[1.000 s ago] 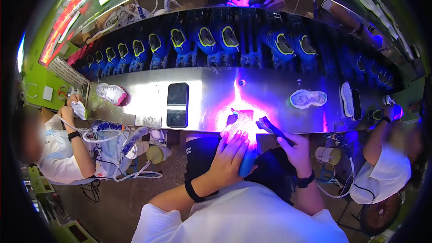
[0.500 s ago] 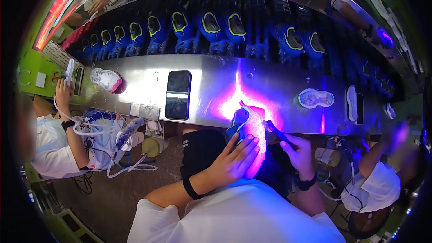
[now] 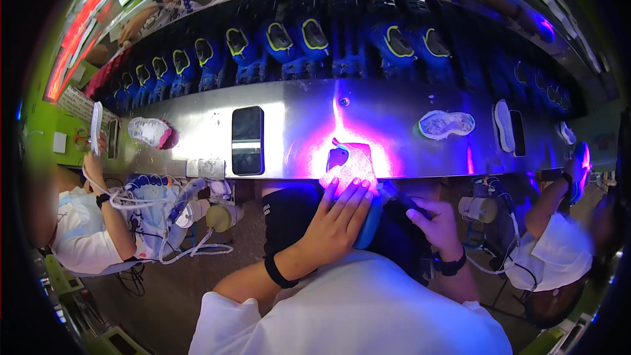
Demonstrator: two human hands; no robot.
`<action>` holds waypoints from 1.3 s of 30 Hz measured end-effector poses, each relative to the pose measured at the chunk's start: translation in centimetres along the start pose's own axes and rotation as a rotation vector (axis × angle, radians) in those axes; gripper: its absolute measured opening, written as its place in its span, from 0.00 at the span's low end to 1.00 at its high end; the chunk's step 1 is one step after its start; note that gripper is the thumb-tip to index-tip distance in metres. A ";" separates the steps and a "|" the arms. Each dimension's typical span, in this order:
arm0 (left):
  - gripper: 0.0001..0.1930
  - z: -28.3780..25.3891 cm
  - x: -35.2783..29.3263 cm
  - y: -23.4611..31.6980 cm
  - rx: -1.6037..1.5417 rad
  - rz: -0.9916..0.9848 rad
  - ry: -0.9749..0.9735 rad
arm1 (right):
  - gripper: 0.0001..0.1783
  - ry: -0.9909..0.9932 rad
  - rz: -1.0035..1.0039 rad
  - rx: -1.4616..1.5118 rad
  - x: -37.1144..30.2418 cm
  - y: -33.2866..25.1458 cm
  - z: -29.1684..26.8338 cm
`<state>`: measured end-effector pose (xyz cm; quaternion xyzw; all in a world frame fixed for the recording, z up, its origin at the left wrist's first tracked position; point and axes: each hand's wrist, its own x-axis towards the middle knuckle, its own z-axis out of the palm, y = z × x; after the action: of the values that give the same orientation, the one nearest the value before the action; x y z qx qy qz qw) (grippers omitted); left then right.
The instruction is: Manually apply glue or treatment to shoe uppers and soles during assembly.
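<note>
A blue shoe (image 3: 358, 158) lies under a violet-pink light at the table's front edge, its side glowing and its dark opening toward the far left. My left hand (image 3: 338, 220) holds it, fingers laid close together across the glowing side; the lower part of the shoe (image 3: 371, 223) shows blue beside the hand. To the right, my right hand (image 3: 434, 223) is closed round a dark, stick-like tool (image 3: 397, 198). The tool's tip is close to the shoe's right edge; whether they touch I cannot tell, nor its exact kind.
A dark phone (image 3: 247, 141) lies on the metal table (image 3: 289, 102). White shoe soles (image 3: 447, 125) (image 3: 503, 126) lie right; a white sole piece with a pink end (image 3: 150, 131) lies left. Blue shoes (image 3: 279, 38) stand on racks behind. Co-workers sit either side.
The shoe has tilted and turned, and my left hand has slid farther over its glowing side. The tool has dropped lower. The whole view has shifted slightly.
</note>
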<state>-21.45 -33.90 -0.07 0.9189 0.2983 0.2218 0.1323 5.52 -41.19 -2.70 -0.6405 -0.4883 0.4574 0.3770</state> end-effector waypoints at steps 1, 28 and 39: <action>0.30 -0.2 0.4 0.3 0.012 -0.011 -0.012 | 0.15 -0.010 -0.077 0.015 -0.2 0.0 -0.3; 0.46 2.9 15.3 5.9 0.087 -0.212 0.163 | 0.15 0.338 -0.061 -0.024 -4.7 -2.2 -7.4; 0.47 1.2 16.2 1.0 -0.166 -0.229 0.153 | 0.17 0.293 -0.238 -0.337 1.2 -5.5 -8.9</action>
<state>-8.62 -25.00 4.64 0.8452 0.3909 0.2985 0.2090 12.58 -39.01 4.79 -0.6918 -0.5696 0.2242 0.3830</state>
